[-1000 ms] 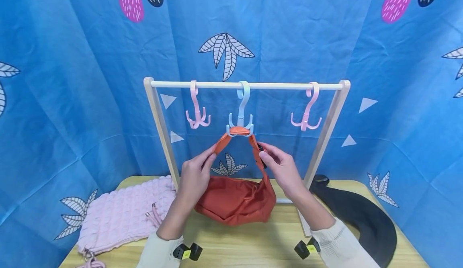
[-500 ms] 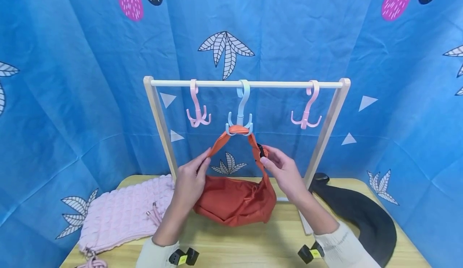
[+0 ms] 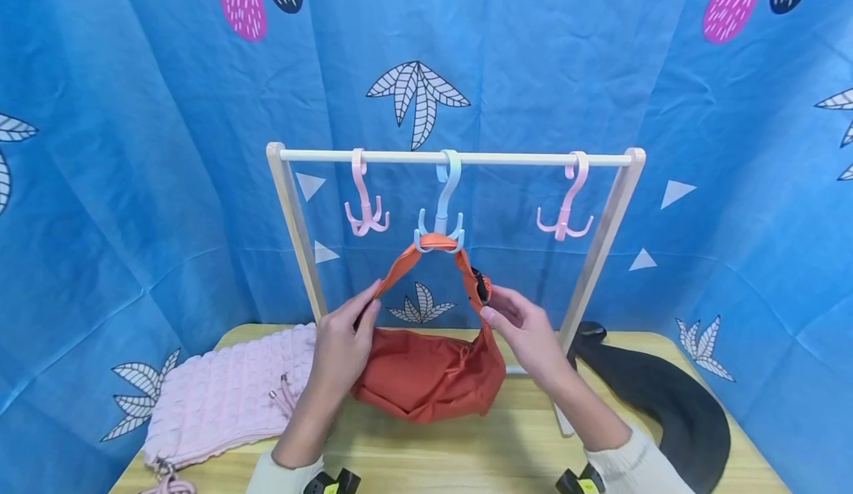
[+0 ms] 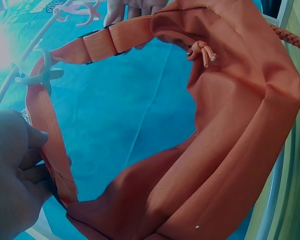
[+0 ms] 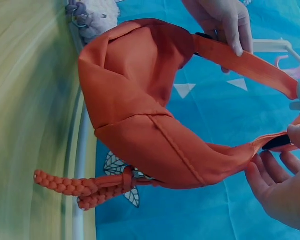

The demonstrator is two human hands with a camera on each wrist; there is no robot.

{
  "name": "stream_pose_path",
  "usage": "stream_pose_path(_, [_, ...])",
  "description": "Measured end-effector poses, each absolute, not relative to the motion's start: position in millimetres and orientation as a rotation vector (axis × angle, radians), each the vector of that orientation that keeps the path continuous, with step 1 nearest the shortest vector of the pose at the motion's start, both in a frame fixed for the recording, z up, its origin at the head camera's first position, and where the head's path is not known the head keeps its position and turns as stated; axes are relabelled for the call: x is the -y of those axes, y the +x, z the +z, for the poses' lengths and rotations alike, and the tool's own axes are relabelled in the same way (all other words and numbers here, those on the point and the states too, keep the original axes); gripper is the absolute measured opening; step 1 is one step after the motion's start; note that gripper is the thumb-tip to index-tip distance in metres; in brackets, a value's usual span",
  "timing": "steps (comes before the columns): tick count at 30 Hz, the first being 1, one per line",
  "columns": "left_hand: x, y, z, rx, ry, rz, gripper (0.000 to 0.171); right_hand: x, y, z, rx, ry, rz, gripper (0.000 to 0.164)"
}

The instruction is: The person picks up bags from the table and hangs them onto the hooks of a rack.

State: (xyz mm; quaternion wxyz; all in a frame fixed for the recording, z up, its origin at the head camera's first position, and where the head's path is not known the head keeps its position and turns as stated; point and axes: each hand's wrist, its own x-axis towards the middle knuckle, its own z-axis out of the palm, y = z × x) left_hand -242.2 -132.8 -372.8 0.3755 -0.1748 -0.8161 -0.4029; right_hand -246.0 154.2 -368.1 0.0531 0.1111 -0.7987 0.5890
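Observation:
A rust-orange shoulder bag [image 3: 426,375] hangs by its strap [image 3: 400,266] from the light blue claw hook [image 3: 445,201] in the head view. The strap's top lies across the hook's lower prongs. My left hand [image 3: 343,342] pinches the strap's left side between thumb and fingers, low down near the bag body. On the other side, my right hand [image 3: 529,335] pinches the strap just below its black buckle [image 3: 481,286]. The right wrist view shows a braided zip pull [image 5: 82,187] dangling from the bag.
Pink claw hooks [image 3: 365,205] hang left and right on the white rail [image 3: 506,158] of a wood-sided rack. A quilted pink bag [image 3: 233,386] lies on the table at left, a black bag [image 3: 686,412] at right. Behind is a blue patterned curtain [image 3: 566,57].
Both hands have slid down along the strap, the left one down and leftward, the right one to below the buckle. The strap stays on the blue hook.

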Motion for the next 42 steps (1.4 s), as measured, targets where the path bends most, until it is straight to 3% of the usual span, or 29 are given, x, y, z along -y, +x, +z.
stream_pose_path(29, [135.4, -230.7, -389.2, 2.038, -0.519, -0.937, 0.035, -167.8, -218.8, -384.9, 2.547, 0.282, 1.722, 0.039])
stream_pose_path(42, [122.2, -229.7, -405.1, 2.051, -0.656, -0.858, 0.026, -174.5, -214.4, -391.3, 2.585, 0.282, 1.677, 0.037])
